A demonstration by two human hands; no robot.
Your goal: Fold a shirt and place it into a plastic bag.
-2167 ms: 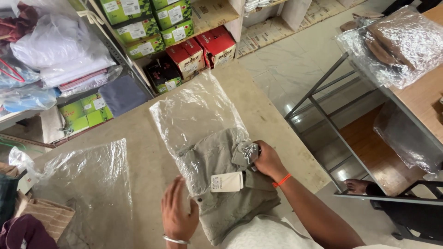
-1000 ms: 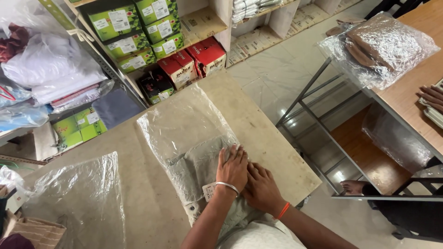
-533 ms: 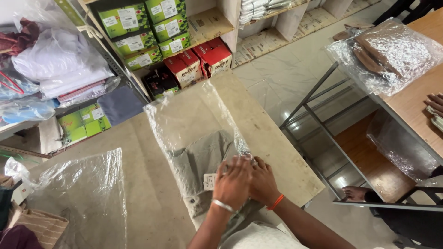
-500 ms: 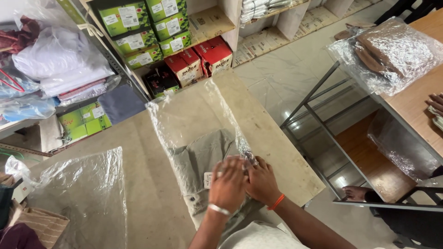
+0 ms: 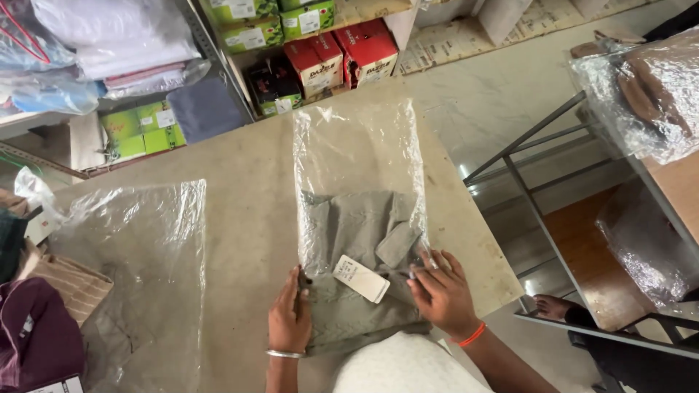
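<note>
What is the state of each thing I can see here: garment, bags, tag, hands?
Garment: folded, far half inside the bag, near end outside.
Clear bag: flat on the table, far part empty.
Tag: lying on the garment, outside the bag.
Left hand: gripping the garment's left edge at the bag mouth.
Right hand: on the right edge at the bag mouth.
Second bag: flat, wrinkled, lying to the left.

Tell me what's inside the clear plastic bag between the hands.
The clear plastic bag holds the upper part of a folded grey-green garment; its far half looks empty. The garment's near end and white tag stick out, between the left hand and right hand. Inner folds are hidden.
</note>
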